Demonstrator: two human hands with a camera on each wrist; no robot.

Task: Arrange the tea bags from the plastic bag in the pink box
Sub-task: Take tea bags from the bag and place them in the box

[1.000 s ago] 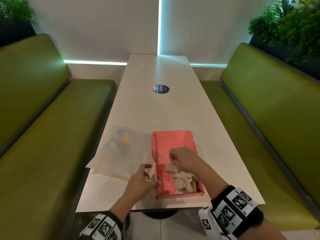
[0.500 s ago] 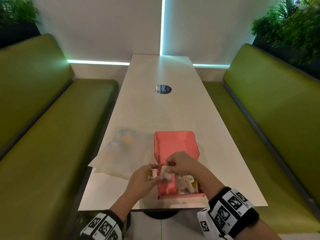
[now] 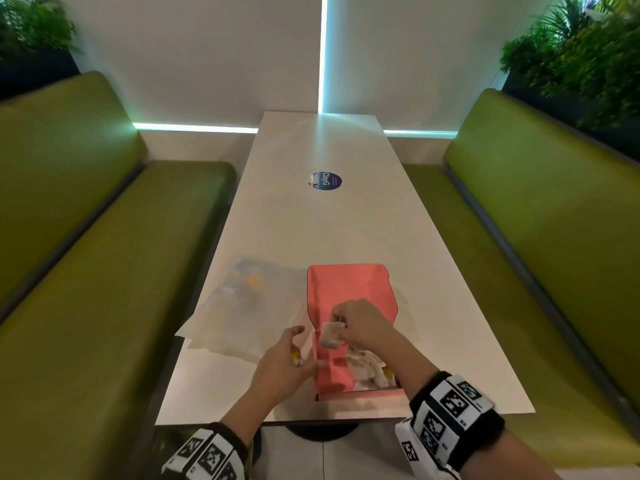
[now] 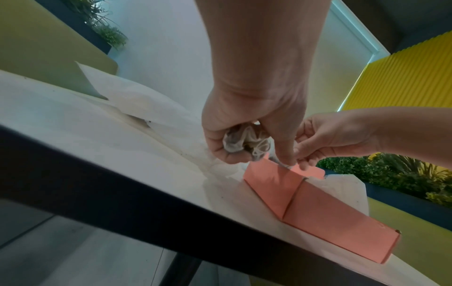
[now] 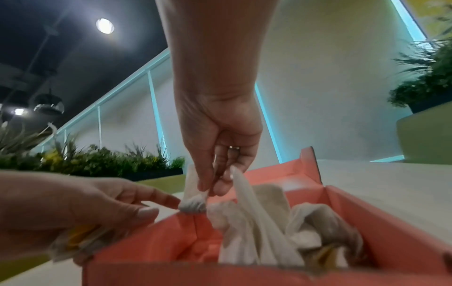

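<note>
At the near end of the long white table [image 3: 332, 230], an open pink cardboard box [image 3: 349, 292] sits with its lid folded back flat and a loose heap of white tea bags [image 3: 367, 367] lying inside it. The right hand [image 3: 362, 323] hangs over the box's left wall, thumb and forefinger pinched on a single white tea bag [image 3: 329, 336] by its top, so that the bag dangles just above the rim; in the right wrist view the other fingers [image 5: 240, 154] are curled in loosely behind the pinch. The left hand [image 3: 284, 362] is just outside that same wall, its lower fingers clenched round a crumpled bundle of tea bags with yellow tags [image 4: 244, 143], while its forefinger [image 5: 156, 195] reaches out straight and touches the bottom of the dangling bag. To the left of the box, touching the table and well clear of the hands, lies a flat translucent plastic bag [image 3: 242, 306] with something yellow showing through it; what else it holds is too blurred to tell
</note>
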